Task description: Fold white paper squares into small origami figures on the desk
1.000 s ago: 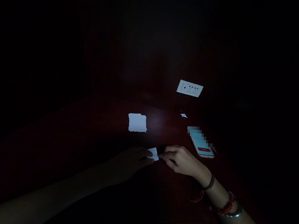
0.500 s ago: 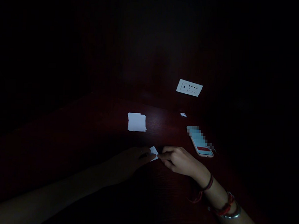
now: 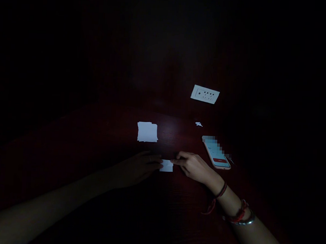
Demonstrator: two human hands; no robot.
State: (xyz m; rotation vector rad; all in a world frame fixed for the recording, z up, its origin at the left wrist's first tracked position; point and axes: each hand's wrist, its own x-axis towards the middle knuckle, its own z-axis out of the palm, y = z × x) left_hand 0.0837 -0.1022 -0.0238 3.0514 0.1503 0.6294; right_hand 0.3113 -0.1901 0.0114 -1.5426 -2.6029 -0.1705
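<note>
A small white piece of folded paper (image 3: pixel 166 166), with a crease or flap line across it, lies squared toward me on the dark red table. My left hand (image 3: pixel 141 167) is in shadow; its thumb and fingertips close on the paper's left edge. At the upper right edge, the fingers of my right hand (image 3: pixel 192 167) are bent and a fingertip presses on the paper. How far the fingers reach under it is hidden. Beyond the hands lies a loose stack of white paper sheets (image 3: pixel 147 132), its edges uneven.
To the right of my right hand lies a phone (image 3: pixel 217 153) with its screen lit. A small white scrap (image 3: pixel 198 124) lies behind it. A white wall socket (image 3: pixel 205 94) is set in the dark back panel. The surroundings are very dark.
The folded paper has turned from a tilted position to lie straight, and more of it shows. My left hand has drawn back to its left edge. The whole view has shifted slightly.
</note>
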